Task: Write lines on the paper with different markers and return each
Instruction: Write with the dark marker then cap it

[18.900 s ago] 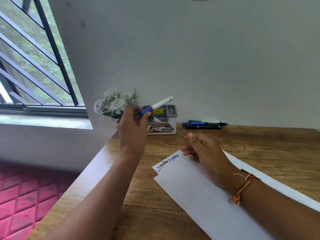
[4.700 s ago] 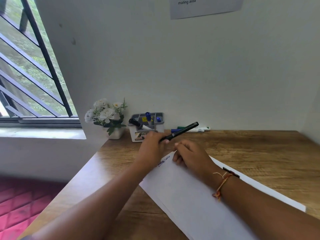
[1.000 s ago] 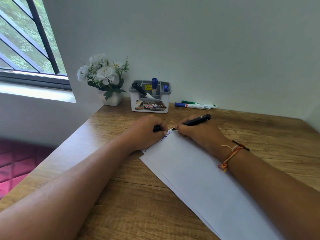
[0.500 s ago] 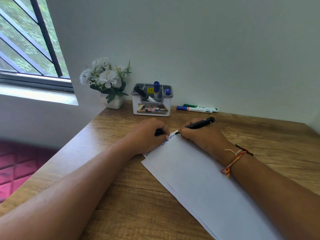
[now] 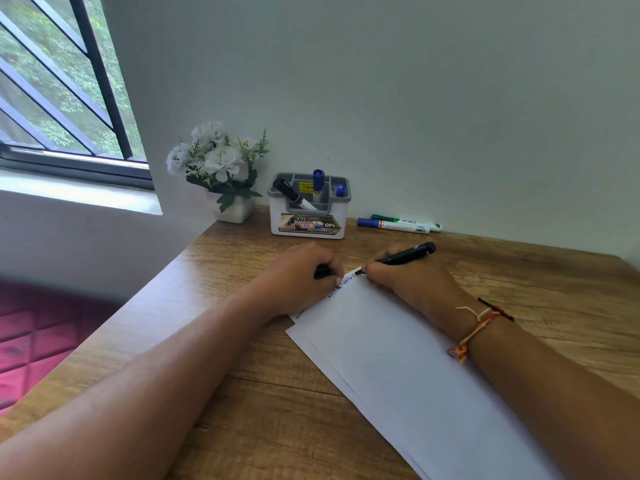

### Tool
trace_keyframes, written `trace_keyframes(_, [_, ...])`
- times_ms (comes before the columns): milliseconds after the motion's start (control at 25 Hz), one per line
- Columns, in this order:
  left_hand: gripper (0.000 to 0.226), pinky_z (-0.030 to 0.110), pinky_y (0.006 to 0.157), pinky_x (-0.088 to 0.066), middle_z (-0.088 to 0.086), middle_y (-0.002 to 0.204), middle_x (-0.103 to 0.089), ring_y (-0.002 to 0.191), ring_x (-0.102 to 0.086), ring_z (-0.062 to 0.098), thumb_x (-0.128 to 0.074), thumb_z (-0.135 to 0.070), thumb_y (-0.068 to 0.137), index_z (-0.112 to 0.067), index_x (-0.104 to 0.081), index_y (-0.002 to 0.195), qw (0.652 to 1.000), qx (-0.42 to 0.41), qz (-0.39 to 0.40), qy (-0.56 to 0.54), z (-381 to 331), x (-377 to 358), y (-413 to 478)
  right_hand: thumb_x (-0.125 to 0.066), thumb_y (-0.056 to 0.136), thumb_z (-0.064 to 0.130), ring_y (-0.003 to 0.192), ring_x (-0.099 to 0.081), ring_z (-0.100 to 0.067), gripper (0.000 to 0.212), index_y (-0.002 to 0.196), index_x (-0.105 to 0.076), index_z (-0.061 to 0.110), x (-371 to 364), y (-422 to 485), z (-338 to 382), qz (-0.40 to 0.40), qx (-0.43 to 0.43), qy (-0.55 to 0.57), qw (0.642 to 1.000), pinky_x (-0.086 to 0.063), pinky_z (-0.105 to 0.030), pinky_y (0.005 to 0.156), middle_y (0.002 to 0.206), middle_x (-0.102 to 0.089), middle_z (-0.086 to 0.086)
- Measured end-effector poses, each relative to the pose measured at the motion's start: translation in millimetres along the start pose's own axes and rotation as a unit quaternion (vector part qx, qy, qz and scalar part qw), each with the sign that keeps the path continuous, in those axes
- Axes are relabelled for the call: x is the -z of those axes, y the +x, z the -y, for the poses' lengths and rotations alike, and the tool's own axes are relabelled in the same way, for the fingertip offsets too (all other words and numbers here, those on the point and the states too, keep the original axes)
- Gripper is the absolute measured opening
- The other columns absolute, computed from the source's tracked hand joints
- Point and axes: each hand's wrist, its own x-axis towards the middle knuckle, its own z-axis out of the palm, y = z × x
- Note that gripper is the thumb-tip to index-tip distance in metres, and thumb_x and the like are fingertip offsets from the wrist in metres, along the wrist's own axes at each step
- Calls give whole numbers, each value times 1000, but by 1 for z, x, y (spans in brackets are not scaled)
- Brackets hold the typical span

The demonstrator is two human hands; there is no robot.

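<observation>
- Black marker [image 5: 403, 257] is pinched in the right hand [image 5: 407, 277], its tip on the far corner of the paper [image 5: 398, 358].
- Left hand [image 5: 299, 277] is curled around a black cap [image 5: 322, 272], resting on the paper's left edge.
- Holder [image 5: 309, 216] with three markers stands at the far wall.

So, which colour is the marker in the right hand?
Black: the marker in the right hand has an all-black barrel, seen best in the head view.
</observation>
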Motion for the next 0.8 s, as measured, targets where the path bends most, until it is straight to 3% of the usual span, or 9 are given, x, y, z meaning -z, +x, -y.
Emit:
trace_keyframes(160, [14,32,89,-50,-12,104,-63,98,-56,9,-65,-28,93,-30,-73,105,1000,0,4,-4,-1,1,0,-73,78,19,65,-65,-11,8,80,-78,13,0,1,-1,4,-10,1,1000,-51,-18,52,78,-76,-6])
trace_keyframes(560, [16,27,86,-47,-14,102,-59,97,-54,8,-64,-27,94,-28,-73,107,1000,-2,6,4,-3,3,0,-74,79,22,66,-65,-8,6,82,-78,18,0,1,-1,1,-23,5,1000,-46,-12,47,76,-75,3])
trace_keyframes(800, [16,25,83,-45,-13,102,-59,94,-52,6,-65,-26,94,-26,-73,108,1000,-5,10,6,-3,3,0,-74,77,20,64,-65,-8,4,74,-78,20,0,3,-3,-16,-16,21,1000,-47,-19,56,69,-73,7])
